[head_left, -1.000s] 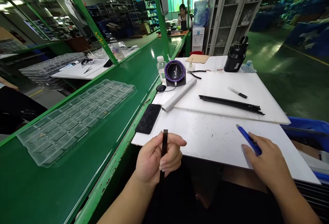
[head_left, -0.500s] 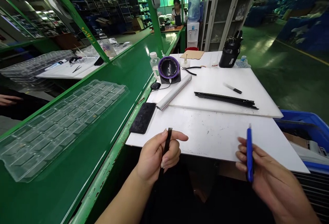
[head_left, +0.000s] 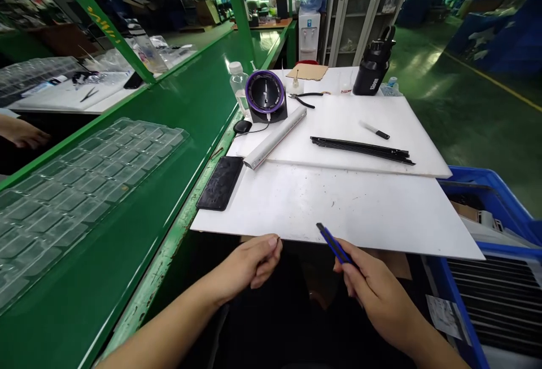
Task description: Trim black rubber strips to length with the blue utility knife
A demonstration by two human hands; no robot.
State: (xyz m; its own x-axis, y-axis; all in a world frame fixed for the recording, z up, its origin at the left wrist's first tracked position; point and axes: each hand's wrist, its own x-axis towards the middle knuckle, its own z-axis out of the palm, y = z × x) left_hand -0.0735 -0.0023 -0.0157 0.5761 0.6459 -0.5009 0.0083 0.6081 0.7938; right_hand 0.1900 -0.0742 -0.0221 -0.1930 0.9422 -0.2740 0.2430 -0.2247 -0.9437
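Left hand (head_left: 256,261): looks bare, knuckles rounded
Left forearm (head_left: 169,315): bare, tapers toward the wrist
Right hand (head_left: 375,287): looks bare
Right forearm (head_left: 425,338): bare to the frame's edge
Black cloth over the lap (head_left: 271,329): looks plain, too dark to show seams

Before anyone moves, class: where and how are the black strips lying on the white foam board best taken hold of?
Probably around the middle of the black strips, from above and the near side, pinching across the pile's narrow width. They lie flat and long, roughly crosswise on the white foam board; their right ends are staggered, so an end grip might miss some.
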